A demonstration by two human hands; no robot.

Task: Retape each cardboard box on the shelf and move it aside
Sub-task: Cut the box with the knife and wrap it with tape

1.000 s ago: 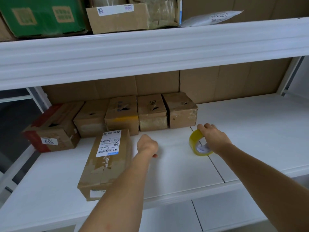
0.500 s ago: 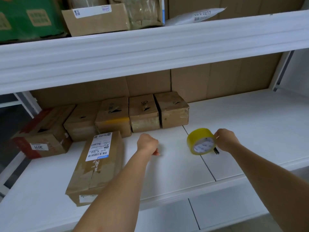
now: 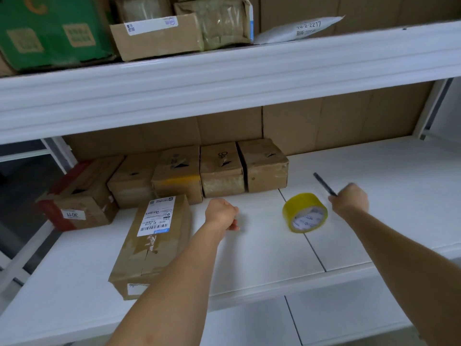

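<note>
Left hand (image 3: pixel 220 214) rests in an empty fist just right of the labelled box (image 3: pixel 152 243) (lying flat); right hand (image 3: pixel 349 200), well right, grips a dark pen (image 3: pixel 324 184) beyond the tape roll (image 3: pixel 304 212).

Labelled cardboard box (image 3: pixel 152 243) lying flat at shelf (image 3: pixel 262 250) front; yellow tape roll (image 3: pixel 304 212) on edge nearby.

A white mailer bag (image 3: pixel 299 29) on the upper shelf has "2217" handwritten on it. A label (image 3: pixel 72 214) on the leftmost cardboard box (image 3: pixel 74 196) reads "3011" upside down. Other labels are illegible.
</note>
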